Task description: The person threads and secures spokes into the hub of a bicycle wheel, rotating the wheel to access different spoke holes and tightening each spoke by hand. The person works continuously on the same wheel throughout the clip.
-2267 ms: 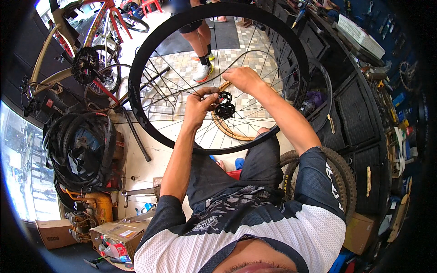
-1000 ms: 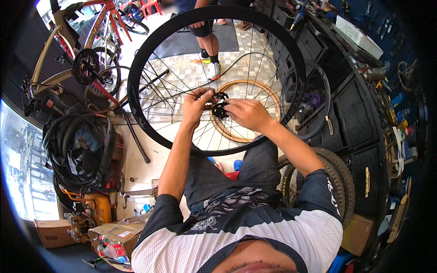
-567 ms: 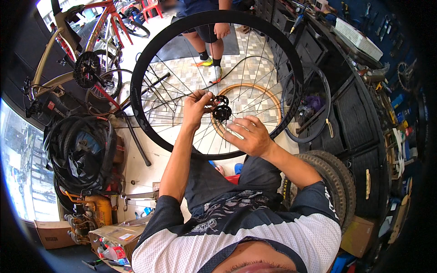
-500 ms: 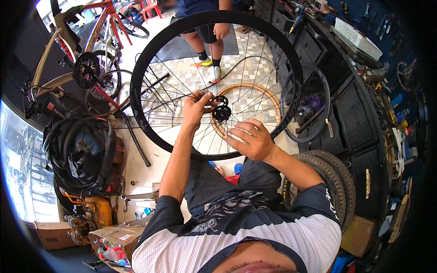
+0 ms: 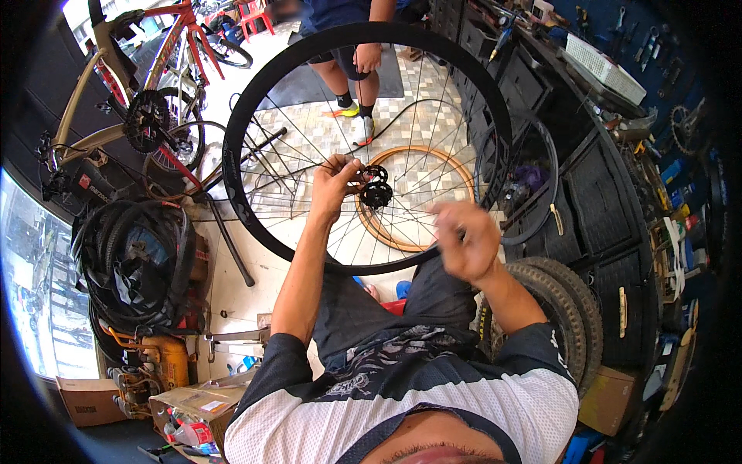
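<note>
A large black deep-rimmed bicycle wheel [image 5: 506, 93] with thin dark spokes stands in front of me above my lap. At its centre are a black hub and toothed round part [image 5: 376, 194]. My left hand [image 5: 334, 182] is closed at the hub's left side, thumb and fingers pinched on the wheel there; exactly which part is hidden by the fingers. My right hand [image 5: 468, 240] is off the hub, near the wheel's lower right rim, smeared by motion. Whether it holds anything cannot be made out.
A person [image 5: 340, 77] stands beyond the wheel. A tan hoop [image 5: 421, 152] lies on the tiled floor. Bicycles [image 5: 147, 120] and bundled black tyres [image 5: 139, 255] are at left. Knobby tyres [image 5: 568, 309] and black drawers [image 5: 595, 201] are at right.
My right hand has moved right and slightly down, away from the hub, and is now blurred. My left hand stays at the hub. The wheel has barely shifted.
</note>
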The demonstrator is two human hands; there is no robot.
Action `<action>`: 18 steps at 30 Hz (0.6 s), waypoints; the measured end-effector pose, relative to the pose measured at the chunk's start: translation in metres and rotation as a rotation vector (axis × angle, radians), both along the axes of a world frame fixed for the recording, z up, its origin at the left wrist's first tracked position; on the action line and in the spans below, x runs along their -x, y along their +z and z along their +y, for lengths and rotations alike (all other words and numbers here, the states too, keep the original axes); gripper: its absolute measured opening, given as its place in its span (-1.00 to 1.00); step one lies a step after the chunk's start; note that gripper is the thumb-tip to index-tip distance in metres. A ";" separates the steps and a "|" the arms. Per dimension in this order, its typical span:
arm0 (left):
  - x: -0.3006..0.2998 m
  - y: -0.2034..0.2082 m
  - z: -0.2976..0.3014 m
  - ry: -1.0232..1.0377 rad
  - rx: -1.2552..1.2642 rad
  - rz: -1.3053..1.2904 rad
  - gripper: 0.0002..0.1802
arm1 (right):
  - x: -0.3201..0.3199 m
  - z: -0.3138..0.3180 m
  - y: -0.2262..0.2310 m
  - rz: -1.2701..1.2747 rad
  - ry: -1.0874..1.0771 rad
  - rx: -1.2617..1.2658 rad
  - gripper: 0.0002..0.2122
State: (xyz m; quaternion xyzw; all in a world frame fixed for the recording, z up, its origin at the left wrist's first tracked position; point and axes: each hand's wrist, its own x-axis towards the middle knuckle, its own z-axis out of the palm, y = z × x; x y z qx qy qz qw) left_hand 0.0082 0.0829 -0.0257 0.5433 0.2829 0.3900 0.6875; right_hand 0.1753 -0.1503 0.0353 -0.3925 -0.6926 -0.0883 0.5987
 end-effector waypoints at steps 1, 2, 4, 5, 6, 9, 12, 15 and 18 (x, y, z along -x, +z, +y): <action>0.000 0.000 0.000 0.004 0.000 -0.005 -0.81 | -0.005 0.010 0.005 0.222 -0.025 0.005 -0.85; 0.002 0.000 -0.001 0.012 -0.005 -0.008 -0.81 | -0.010 0.024 0.012 0.443 -0.044 0.012 -0.87; 0.001 0.002 -0.004 0.016 -0.017 -0.016 -0.83 | -0.030 0.058 0.030 0.768 -0.021 -0.030 -0.85; -0.003 0.004 -0.005 0.018 -0.002 -0.055 -0.84 | -0.042 0.075 0.029 0.794 0.030 -0.016 -0.84; -0.005 0.002 -0.004 0.009 -0.012 -0.056 -0.83 | -0.056 0.093 0.023 0.817 0.082 -0.002 -0.82; -0.003 0.001 -0.003 0.024 0.013 -0.051 -0.83 | -0.038 0.123 0.033 0.806 0.272 0.255 -0.79; -0.002 -0.002 0.001 0.017 0.027 -0.047 -0.80 | 0.003 0.159 0.037 0.585 0.298 0.433 -0.79; 0.000 -0.003 0.004 -0.006 0.019 -0.022 -0.80 | 0.023 0.194 0.044 0.327 -0.069 0.232 -0.76; 0.001 -0.005 0.005 -0.030 -0.002 -0.013 -0.79 | 0.034 0.213 0.048 0.238 -0.195 0.222 -0.70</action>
